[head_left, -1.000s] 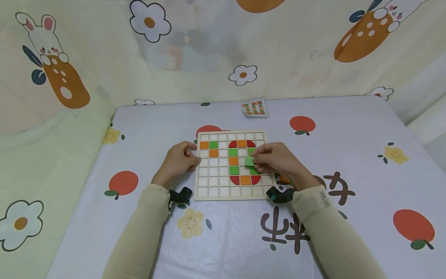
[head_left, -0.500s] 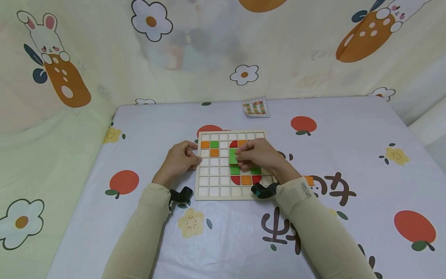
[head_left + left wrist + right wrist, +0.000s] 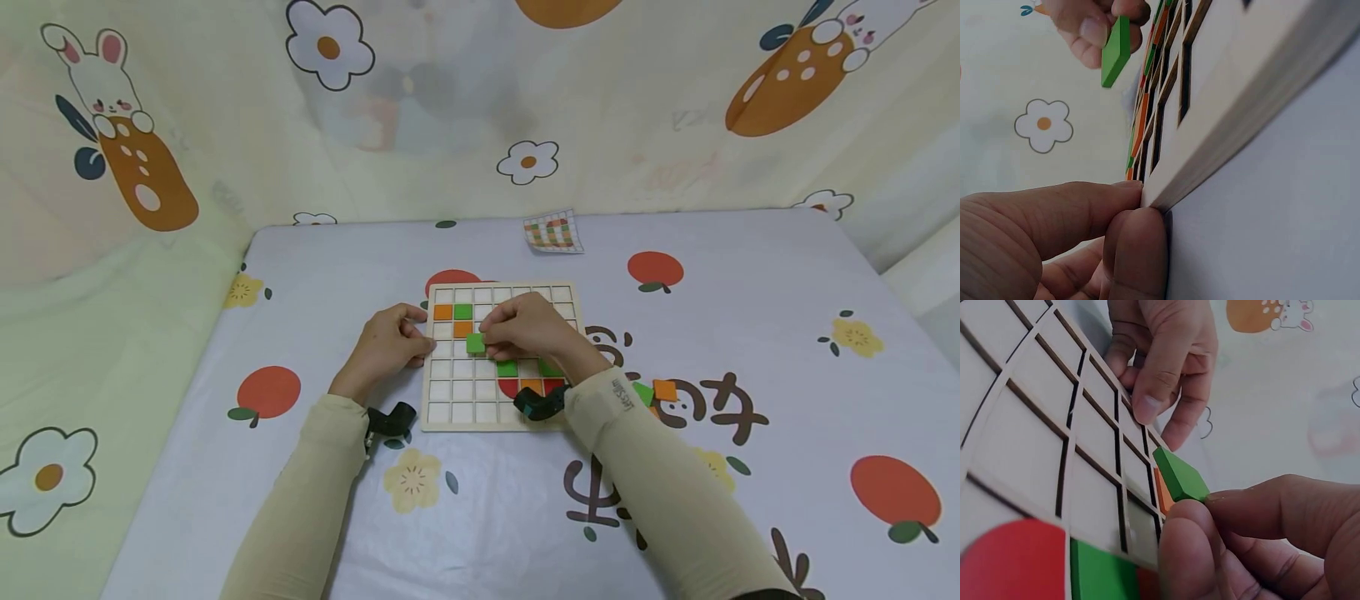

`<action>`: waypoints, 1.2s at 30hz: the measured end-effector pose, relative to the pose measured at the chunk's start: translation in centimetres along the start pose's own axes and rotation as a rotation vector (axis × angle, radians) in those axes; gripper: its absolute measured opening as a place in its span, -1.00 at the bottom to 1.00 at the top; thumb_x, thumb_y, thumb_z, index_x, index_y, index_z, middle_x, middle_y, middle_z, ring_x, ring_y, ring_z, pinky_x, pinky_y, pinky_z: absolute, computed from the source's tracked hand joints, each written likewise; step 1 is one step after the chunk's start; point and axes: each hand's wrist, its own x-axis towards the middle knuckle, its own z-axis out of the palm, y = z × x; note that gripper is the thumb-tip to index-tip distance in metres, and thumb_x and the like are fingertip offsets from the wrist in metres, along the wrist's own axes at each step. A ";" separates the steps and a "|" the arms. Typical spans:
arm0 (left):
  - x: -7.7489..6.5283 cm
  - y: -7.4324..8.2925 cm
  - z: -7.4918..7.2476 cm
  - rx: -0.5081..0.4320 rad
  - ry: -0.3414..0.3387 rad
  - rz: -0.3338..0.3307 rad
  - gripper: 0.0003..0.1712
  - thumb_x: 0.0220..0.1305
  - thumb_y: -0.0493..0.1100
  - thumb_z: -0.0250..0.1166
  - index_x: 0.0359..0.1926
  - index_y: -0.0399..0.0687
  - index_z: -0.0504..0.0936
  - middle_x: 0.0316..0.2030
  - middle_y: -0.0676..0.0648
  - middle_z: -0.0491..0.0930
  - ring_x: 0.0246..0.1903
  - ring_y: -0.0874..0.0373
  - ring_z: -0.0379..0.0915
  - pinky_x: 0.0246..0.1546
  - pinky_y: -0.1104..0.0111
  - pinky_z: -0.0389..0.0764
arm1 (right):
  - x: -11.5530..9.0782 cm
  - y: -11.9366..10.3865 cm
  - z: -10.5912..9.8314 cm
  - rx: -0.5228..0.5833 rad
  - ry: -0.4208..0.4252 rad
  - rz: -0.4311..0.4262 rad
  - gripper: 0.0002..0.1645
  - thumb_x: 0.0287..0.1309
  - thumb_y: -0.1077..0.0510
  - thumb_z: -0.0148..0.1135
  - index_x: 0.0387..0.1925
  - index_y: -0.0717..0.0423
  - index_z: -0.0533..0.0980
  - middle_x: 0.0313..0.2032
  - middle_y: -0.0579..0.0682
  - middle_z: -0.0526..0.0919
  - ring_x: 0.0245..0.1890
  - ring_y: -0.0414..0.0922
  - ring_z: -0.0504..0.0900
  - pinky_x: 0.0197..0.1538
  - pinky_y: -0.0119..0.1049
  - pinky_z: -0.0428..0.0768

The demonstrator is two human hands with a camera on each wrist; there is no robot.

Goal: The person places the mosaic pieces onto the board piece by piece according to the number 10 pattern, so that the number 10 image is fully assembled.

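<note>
A pale wooden grid board (image 3: 462, 391) lies flat on the table. My left hand (image 3: 384, 346) pinches its left edge between thumb and fingers. Between thumb and fingertips my right hand (image 3: 531, 330) holds a green square tile (image 3: 476, 344) just above the board, near an orange tile (image 3: 462, 329) set in a cell. In the right wrist view the held green tile (image 3: 1180, 477) is tilted, one corner toward the board. Orange and green tiles also sit at the board's upper left. A red quarter-round tile (image 3: 1016, 565) and others fill cells at the right, partly hidden under my right hand.
Loose orange (image 3: 664, 390) and green (image 3: 642, 393) tiles lie right of the board, partly behind my right sleeve. A small patterned card (image 3: 553, 232) lies at the table's back edge. The tablecloth (image 3: 480, 517) has printed fruit and flowers; a patterned curtain (image 3: 435, 108) hangs behind.
My right hand has carried the green tile leftward across the board, from the right-hand columns to beside the upper-left orange tile. The loose tiles came into sight. My left hand has stayed put.
</note>
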 end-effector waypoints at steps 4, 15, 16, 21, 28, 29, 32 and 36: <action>0.0 0.0 0.0 0.005 0.003 -0.003 -0.50 0.33 -0.27 0.44 0.24 -0.19 0.53 -0.30 -0.12 0.55 -0.45 0.15 0.59 -0.40 0.46 0.67 | 0.5 -0.1 0.5 -0.010 -0.008 0.003 -0.82 0.34 0.28 0.34 -0.11 0.34 0.67 -0.42 0.10 0.73 -0.52 -0.15 0.70 -0.32 -0.33 0.75; 0.2 -0.2 0.0 0.013 -0.001 0.007 -0.51 0.33 -0.27 0.44 0.23 -0.19 0.53 -0.30 -0.12 0.55 -0.47 0.15 0.56 -0.42 0.46 0.65 | 0.8 -0.3 1.3 -0.071 0.018 0.014 -0.84 0.33 0.28 0.35 -0.12 0.30 0.67 -0.45 0.09 0.73 -0.51 -0.13 0.69 -0.34 -0.33 0.75; 0.2 -0.2 0.0 0.012 0.000 0.007 -0.51 0.33 -0.27 0.45 0.23 -0.19 0.53 -0.30 -0.12 0.55 -0.48 0.16 0.56 -0.42 0.46 0.65 | 0.8 -0.3 1.3 -0.079 0.020 0.011 -0.84 0.33 0.29 0.35 -0.12 0.30 0.68 -0.44 0.09 0.73 -0.51 -0.13 0.69 -0.34 -0.33 0.75; 0.3 -0.3 0.0 0.011 -0.001 0.011 -0.50 0.32 -0.27 0.45 0.23 -0.19 0.53 -0.31 -0.11 0.56 -0.48 0.16 0.56 -0.42 0.46 0.65 | 0.9 -0.2 1.6 -0.109 0.028 0.008 -0.86 0.31 0.29 0.36 -0.14 0.28 0.68 -0.43 0.09 0.72 -0.51 -0.13 0.68 -0.35 -0.34 0.74; 0.2 -0.3 0.0 0.009 0.003 0.026 -0.50 0.31 -0.29 0.45 0.23 -0.21 0.54 -0.32 -0.12 0.57 -0.49 0.17 0.58 -0.43 0.46 0.65 | 0.9 -0.3 1.9 -0.159 0.037 0.005 -0.90 0.30 0.29 0.37 -0.19 0.26 0.70 -0.46 0.08 0.69 -0.53 -0.14 0.62 -0.36 -0.37 0.72; 0.2 -0.3 0.0 0.010 0.003 0.030 -0.50 0.31 -0.29 0.45 0.23 -0.21 0.54 -0.32 -0.12 0.57 -0.50 0.17 0.58 -0.43 0.46 0.65 | 0.9 -0.3 1.8 -0.160 0.037 0.002 -0.90 0.30 0.29 0.37 -0.19 0.26 0.70 -0.46 0.08 0.69 -0.53 -0.14 0.62 -0.36 -0.37 0.72; 0.2 -0.2 0.1 0.011 -0.001 0.028 -0.50 0.31 -0.29 0.45 0.23 -0.21 0.54 -0.31 -0.12 0.58 -0.49 0.17 0.58 -0.42 0.46 0.66 | 0.8 -0.2 1.7 -0.165 0.038 -0.004 -0.89 0.32 0.28 0.36 -0.18 0.26 0.70 -0.45 0.07 0.69 -0.53 -0.14 0.62 -0.36 -0.38 0.71; 0.2 -0.2 0.0 0.009 -0.002 0.013 -0.50 0.32 -0.27 0.45 0.23 -0.19 0.53 -0.30 -0.12 0.57 -0.46 0.15 0.59 -0.40 0.45 0.67 | 0.7 -0.1 1.6 -0.186 0.034 -0.022 -0.87 0.34 0.25 0.34 -0.16 0.24 0.70 -0.45 0.06 0.69 -0.52 -0.13 0.62 -0.34 -0.37 0.71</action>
